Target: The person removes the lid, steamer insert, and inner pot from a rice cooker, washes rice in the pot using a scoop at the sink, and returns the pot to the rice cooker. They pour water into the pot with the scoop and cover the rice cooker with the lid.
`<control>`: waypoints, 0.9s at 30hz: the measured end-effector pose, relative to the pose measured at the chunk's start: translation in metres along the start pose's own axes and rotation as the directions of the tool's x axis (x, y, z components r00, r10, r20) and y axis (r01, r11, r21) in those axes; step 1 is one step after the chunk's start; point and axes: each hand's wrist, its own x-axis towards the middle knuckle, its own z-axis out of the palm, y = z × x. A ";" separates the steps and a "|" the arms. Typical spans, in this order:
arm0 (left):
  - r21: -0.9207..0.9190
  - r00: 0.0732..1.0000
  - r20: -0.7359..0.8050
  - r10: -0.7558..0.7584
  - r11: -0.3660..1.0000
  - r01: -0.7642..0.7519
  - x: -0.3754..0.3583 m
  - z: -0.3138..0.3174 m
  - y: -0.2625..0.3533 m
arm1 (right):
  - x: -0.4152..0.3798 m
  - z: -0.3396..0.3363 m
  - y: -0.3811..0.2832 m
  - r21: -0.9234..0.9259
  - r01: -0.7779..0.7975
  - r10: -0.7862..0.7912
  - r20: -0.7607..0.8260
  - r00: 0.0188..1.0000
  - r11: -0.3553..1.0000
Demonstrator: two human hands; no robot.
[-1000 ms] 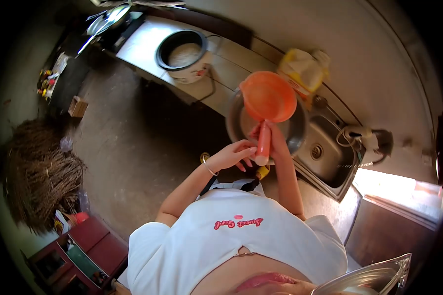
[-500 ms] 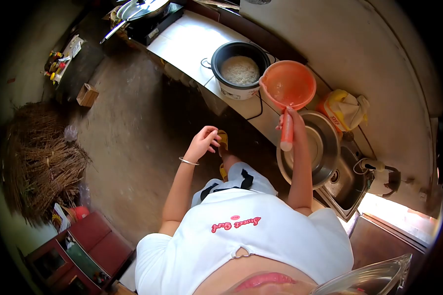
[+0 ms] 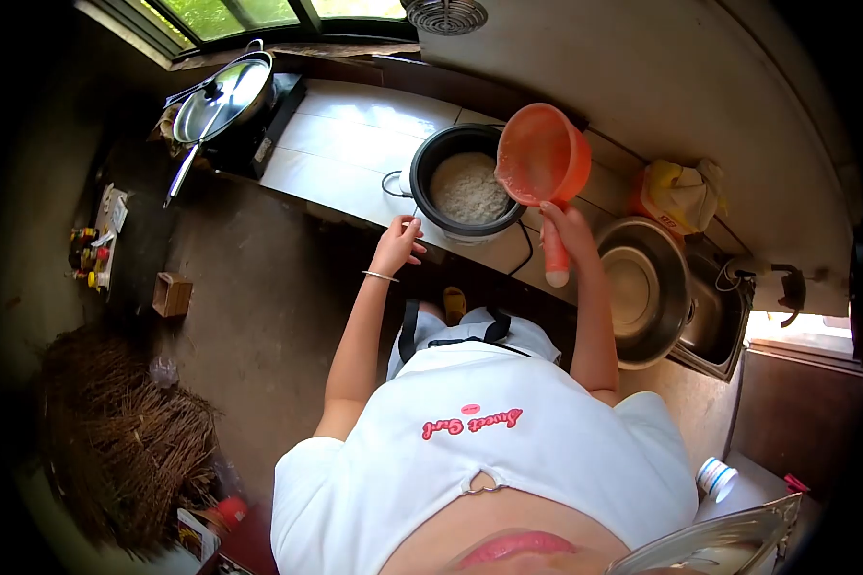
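A red-orange ladle (image 3: pixel 545 158) is tilted at the right rim of a dark-rimmed cooker pot (image 3: pixel 430 144), its lip over the edge. My right hand (image 3: pixel 568 235) is wrapped round its handle. Inside the pot lies whitish grain, probably rice (image 3: pixel 470 187). My left hand (image 3: pixel 396 245) is beside the pot's lower left side, fingers apart and loosely bent, holding nothing; a bracelet circles that wrist.
Right of the pot are a metal basin (image 3: pixel 633 287), a sink (image 3: pixel 714 321) and a yellow-white bag (image 3: pixel 681 196). On the counter's left stands a lidded pan (image 3: pixel 222 101). Dry brushwood (image 3: pixel 125 431) lies on the floor at the left.
The view has shifted, showing more window. The ladle has tilted towards the pot and come over its rim. My left hand has moved up close to the pot.
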 end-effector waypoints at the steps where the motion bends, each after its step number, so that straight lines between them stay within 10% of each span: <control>1: 0.013 1.000 0.018 -0.017 1.000 0.017 0.012 -0.004 0.000 | 0.003 0.003 0.000 -0.060 -0.015 0.014 -0.029 0.999 0.998; 13: -0.047 0.955 0.262 -0.140 0.986 0.157 0.088 -0.025 -0.001 | 0.010 0.052 0.004 -0.546 0.046 -0.221 -0.259 0.940 0.837; 27: 0.050 0.779 0.615 -0.117 0.993 0.110 0.115 -0.047 0.011 | -0.010 0.138 0.003 -0.801 -0.309 -0.253 -0.485 0.837 0.514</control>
